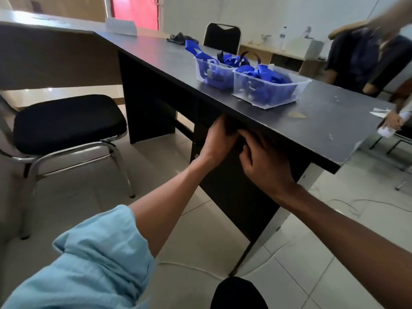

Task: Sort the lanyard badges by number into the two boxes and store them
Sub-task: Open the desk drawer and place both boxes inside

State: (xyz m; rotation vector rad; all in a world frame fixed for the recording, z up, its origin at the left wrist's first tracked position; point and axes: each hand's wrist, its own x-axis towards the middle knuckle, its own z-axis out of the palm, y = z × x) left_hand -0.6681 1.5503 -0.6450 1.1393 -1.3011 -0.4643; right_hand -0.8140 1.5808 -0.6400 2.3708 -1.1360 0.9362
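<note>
While left hand [219, 139], right hand [264, 162] are curling against dark cabinet front [225, 188], hold hidden tbh, pulling straight, evenly probably working best; clear plastic lanyard boxes [247, 85] sitting above them.

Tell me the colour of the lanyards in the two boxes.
The lanyards are bright blue, clearest in the head view.

Soft, bright daylight fills a pale room. A broad dull sheen lies across the matte black desk top [156, 54], strongest towards its far end. Under the desk's front edge the shadow is deep and hides the fingers of the left hand [217, 141] and right hand [265, 166]. The whole frame is slightly soft. A person in dark clothing [365, 61] at the right edge is smeared by blur. Wide-angle distortion bends the white floor tiles [334, 253] towards the corners.
</note>
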